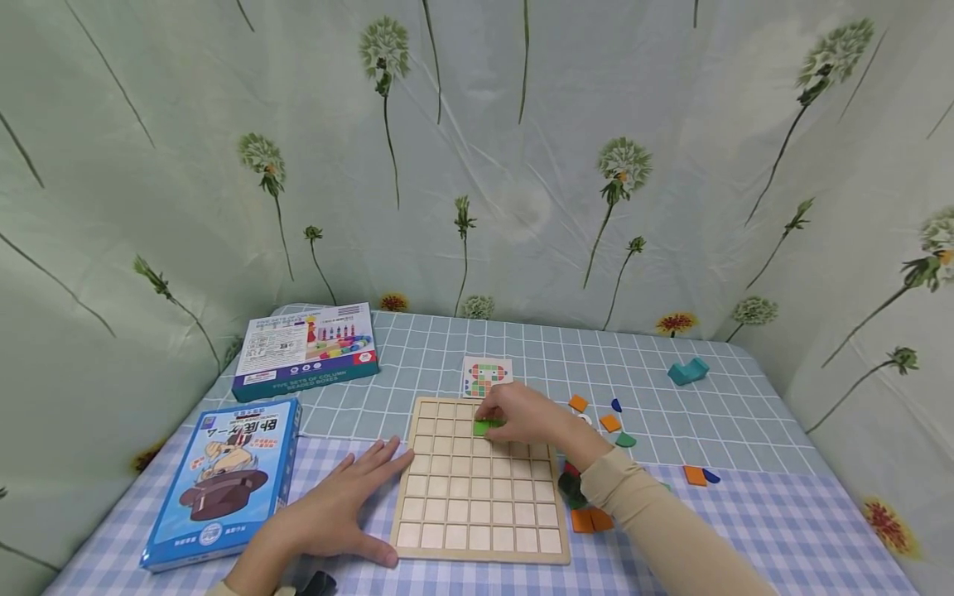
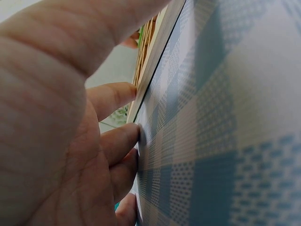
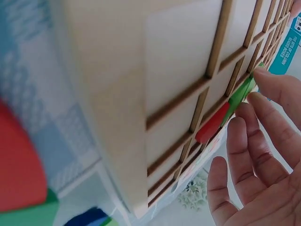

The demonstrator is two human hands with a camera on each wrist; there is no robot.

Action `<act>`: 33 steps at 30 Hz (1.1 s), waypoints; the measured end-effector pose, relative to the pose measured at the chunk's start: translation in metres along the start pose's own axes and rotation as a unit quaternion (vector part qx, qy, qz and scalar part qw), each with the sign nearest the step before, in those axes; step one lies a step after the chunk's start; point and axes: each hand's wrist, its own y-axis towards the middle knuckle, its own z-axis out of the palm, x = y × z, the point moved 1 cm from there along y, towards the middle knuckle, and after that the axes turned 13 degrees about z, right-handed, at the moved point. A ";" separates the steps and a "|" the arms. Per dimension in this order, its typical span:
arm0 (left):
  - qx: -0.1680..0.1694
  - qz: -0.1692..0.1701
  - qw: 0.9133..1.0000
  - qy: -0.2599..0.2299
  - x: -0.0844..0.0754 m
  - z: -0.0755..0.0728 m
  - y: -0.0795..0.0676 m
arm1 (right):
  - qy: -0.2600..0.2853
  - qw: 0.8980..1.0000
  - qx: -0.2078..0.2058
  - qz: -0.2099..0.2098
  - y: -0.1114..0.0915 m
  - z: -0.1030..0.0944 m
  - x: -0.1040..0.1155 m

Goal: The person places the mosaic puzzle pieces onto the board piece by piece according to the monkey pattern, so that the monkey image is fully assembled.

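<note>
A wooden grid board (image 1: 480, 488) lies flat in front of me. My right hand (image 1: 522, 414) is over its far rows, pinching a green tile (image 1: 480, 428) with thumb and fingertips at the cells. The right wrist view shows that green tile (image 3: 239, 100) beside a red tile (image 3: 214, 123) set in the grid; the red one is hidden behind the hand in the head view. My left hand (image 1: 343, 505) rests spread on the cloth, its thumb and index fingertip at the board's left edge (image 2: 160, 52). Just beyond the board lies a pattern card (image 1: 488, 377) with coloured squares.
Loose orange, blue, green and red pieces (image 1: 610, 423) lie right of the board, some partly under the right forearm. A teal object (image 1: 687, 371) sits at the back right. Two boxes, one blue (image 1: 231, 472) and one with beads pictured (image 1: 305, 352), lie on the left.
</note>
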 end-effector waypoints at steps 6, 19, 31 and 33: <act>0.002 0.005 1.000 0.009 -0.001 -0.001 0.001 | 0.023 1.000 -0.016 0.009 -0.011 -0.013 -0.012; 0.005 0.003 1.000 0.015 -0.002 -0.003 0.001 | 0.056 0.994 -0.050 0.077 -0.056 -0.052 -0.065; 0.001 0.006 1.000 0.011 -0.001 0.001 -0.001 | 0.046 0.988 -0.028 0.144 -0.062 -0.038 -0.085; 0.001 0.006 1.000 0.008 -0.001 0.001 0.000 | 0.042 0.987 -0.026 0.150 -0.061 -0.036 -0.086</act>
